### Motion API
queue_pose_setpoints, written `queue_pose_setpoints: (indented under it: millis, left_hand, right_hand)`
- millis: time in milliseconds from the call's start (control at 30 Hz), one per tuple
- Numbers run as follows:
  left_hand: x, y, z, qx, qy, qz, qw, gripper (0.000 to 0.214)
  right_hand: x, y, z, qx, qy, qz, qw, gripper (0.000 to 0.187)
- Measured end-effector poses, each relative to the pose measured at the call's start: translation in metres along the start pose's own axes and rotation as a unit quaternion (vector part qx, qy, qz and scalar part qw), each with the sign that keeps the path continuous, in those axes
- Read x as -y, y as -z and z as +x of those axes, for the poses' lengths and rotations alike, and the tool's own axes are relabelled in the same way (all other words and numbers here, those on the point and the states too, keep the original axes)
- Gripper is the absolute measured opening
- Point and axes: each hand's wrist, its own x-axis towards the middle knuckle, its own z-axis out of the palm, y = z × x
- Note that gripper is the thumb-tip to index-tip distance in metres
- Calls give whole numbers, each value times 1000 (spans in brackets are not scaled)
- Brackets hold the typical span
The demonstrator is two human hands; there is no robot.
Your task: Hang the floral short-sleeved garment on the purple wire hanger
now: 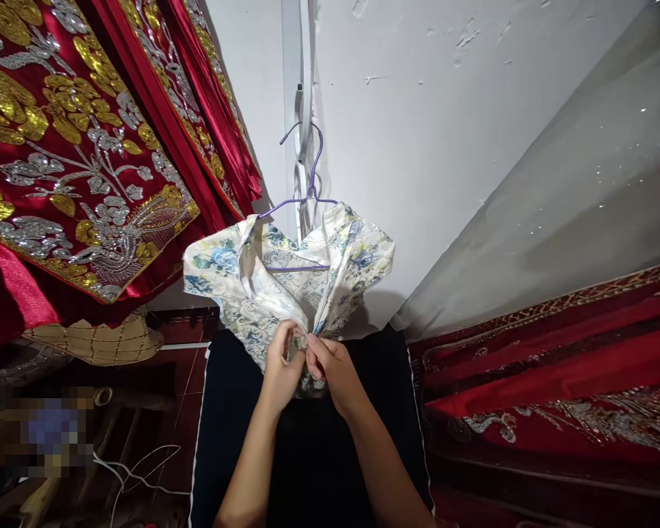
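A white dress (236, 315) with blue and yellow flowers hangs on a purple wire hanger (311, 192) in front of me. Its neckline is open in a V, and the hanger's lower bar shows inside. At the bottom of that opening, my left hand (284, 363) pinches the left front edge of the cloth. Close beside it, my right hand (330, 363) pinches the other edge, thumb against fingers. The two hands nearly touch. Whatever small fastening may lie between the fingertips is hidden. Below the hands, the dress's lower part falls against my dark clothing.
Red garments (104, 147) with gold and silver sequins hang at left. More red embroidered cloth (555, 381) lies at right under sheer sparkly fabric (561, 191). A white wall (407, 110) stands behind the dress. White cables (137, 469) trail over the floor at lower left.
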Motion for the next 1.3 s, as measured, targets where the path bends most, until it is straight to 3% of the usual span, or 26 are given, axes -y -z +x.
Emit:
queue_pose_setpoints:
  millis: [167,300,433,533,633,700,767,800,900,1000,1100,1167,1233,1300]
  left_hand:
    - [-5,0,-10,67,16,42,997,20]
    - [-11,-9,-8,53,8,89,995,9]
    - [0,-22,-7,28,-47,142,988,11]
    - [12,-27,-5,17,-93,191,977,13]
    - [11,-21,5,77,-107,269,954,16]
    - [-5,-11,19,130,-96,331,930,15]
    - [-35,0,36,143,-107,367,913,9]
    - [-55,4,46,125,-136,364,913,9]
    - [-118,6,71,51,-248,323,912,36]
    - [-163,-4,86,49,-319,374,870,18]
    - [-179,-15,89,39,-367,413,832,17]
    - [-179,-14,88,-5,-392,406,826,16]
    - [-175,2,89,-93,-388,366,840,15]
    - [-169,33,92,-206,-350,275,872,13]
  right_hand:
    - [18,0,-8,41,-21,-74,996,41]
    - [41,5,-9,19,7,-75,997,30]
    - [95,9,15,-28,83,-29,996,27]
    - [148,4,40,-14,141,-1,990,21]
    - [179,-7,55,-27,187,21,982,18]
    - [180,-12,56,-26,209,20,977,18]
    - [170,-14,52,-5,216,4,976,19]
    - [164,-14,48,5,215,-9,977,19]
    - [156,-15,32,21,207,-80,975,21]
    - [160,-18,20,6,236,-147,961,21]
    - [157,-18,27,-41,242,-175,954,22]
    - [142,-13,41,-58,230,-215,947,23]
    - [120,-7,51,-44,221,-277,934,27]
    - [96,-1,54,-7,198,-310,930,29]
